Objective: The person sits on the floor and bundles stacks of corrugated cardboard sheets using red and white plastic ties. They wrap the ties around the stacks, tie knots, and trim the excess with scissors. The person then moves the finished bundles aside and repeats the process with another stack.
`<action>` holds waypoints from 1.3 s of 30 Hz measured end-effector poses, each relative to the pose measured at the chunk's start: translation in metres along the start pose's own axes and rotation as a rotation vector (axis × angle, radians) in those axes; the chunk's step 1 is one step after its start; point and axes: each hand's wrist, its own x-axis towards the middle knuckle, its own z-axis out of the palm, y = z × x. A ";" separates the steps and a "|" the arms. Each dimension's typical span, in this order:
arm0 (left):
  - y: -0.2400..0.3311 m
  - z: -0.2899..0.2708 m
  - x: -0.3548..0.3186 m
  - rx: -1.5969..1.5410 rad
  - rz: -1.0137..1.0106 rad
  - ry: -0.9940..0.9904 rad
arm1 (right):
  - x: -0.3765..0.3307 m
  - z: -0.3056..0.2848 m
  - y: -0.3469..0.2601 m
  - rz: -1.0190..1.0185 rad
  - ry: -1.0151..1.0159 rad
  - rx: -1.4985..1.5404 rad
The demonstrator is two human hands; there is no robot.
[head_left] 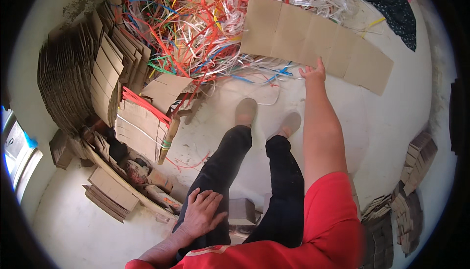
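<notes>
My left hand [201,212] lies on my left thigh, its fingers stretched flat over the dark trousers, holding nothing. Far out in front, my right arm reaches toward a long, creased brown cardboard sheet [293,34]. The fingers of my right hand [313,72] are spread at the sheet's near edge, with one fingertip overlapping it; whether they touch, I cannot tell. The sheet slants down to the right and partly covers a tangled heap of plastic strapping [196,29] in red, white, blue, green and yellow.
Stacked flat cardboard [68,78] leans along the left wall. Nearer, a strapped cardboard bundle [139,127] stands beside red straps [146,105] and a curved wooden edge [122,183]. Cardboard bundles [418,159] line the right side. Dark speckled cloth [387,10] hangs at the far right.
</notes>
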 end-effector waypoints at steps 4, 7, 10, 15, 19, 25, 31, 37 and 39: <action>-0.009 0.002 0.000 -0.012 0.021 0.013 | -0.009 -0.004 -0.014 -0.092 -0.032 0.073; -0.016 0.003 -0.002 -0.025 0.053 0.032 | -0.034 -0.013 -0.053 -0.138 -0.211 0.225; -0.020 -0.002 -0.006 -0.098 0.084 0.064 | -0.110 -0.033 -0.087 -0.245 -0.223 0.185; -0.048 -0.017 0.003 -0.998 -0.290 -0.029 | -0.246 -0.099 -0.121 -0.487 -0.138 0.199; -0.116 -0.078 0.067 -1.255 -0.100 0.071 | -0.371 -0.171 -0.131 -0.553 -0.301 0.162; 0.044 -0.234 0.054 -1.111 0.249 -0.499 | -0.508 -0.269 -0.072 -0.549 -0.403 0.269; 0.130 -0.232 -0.034 -0.661 0.402 -0.432 | -0.569 -0.300 -0.008 -0.587 -0.587 0.239; 0.103 -0.214 -0.114 -0.593 0.376 -0.471 | -0.598 -0.367 0.013 -0.674 -0.810 -0.106; 0.106 -0.210 -0.142 -0.638 0.453 -0.392 | -0.620 -0.379 0.018 -0.578 -0.854 0.050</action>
